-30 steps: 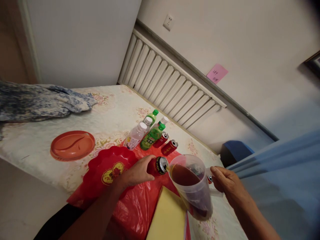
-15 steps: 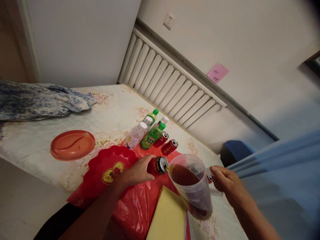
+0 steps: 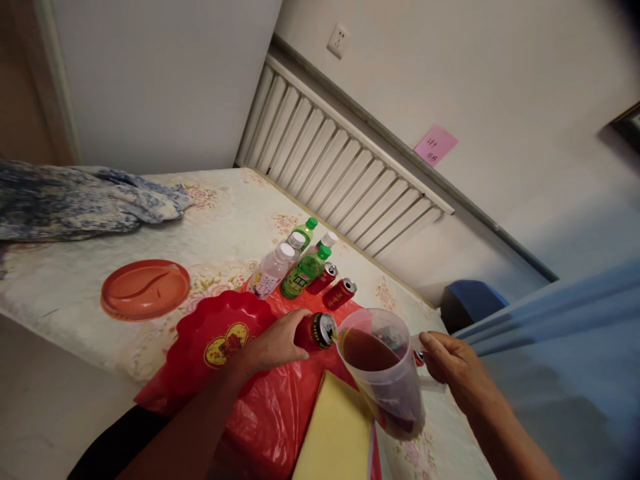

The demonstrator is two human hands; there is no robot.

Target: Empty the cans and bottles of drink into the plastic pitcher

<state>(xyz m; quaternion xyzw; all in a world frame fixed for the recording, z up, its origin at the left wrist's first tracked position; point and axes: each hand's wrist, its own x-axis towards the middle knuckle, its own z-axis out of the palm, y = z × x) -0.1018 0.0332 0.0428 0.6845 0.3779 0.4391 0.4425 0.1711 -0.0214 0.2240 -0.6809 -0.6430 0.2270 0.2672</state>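
My left hand (image 3: 277,343) is closed around a red drink can (image 3: 309,332) with a black and yellow band, its opened top at the pitcher's rim. A thin yellowish stream shows between the can and the rim. By its handle, my right hand (image 3: 453,367) holds a clear plastic pitcher (image 3: 395,393), tilted towards the can, with brown liquid (image 3: 371,350) inside. Two red cans, one of them the nearer can (image 3: 341,294), stand behind. Beside them are several bottles, including a green bottle (image 3: 303,273) and a white-capped bottle (image 3: 270,272).
A red scalloped tray (image 3: 195,327) and a yellow board-like slab (image 3: 333,433) lie on red plastic sheeting (image 3: 273,420). Further left are an orange divided plate (image 3: 145,303) and a patterned cloth (image 3: 85,203). A radiator (image 3: 340,153) borders the floral-covered surface; a blue curtain (image 3: 565,347) hangs at right.
Hardly anything differs. Both hands keep their places, with the can still at the pitcher's rim and the stream still showing.
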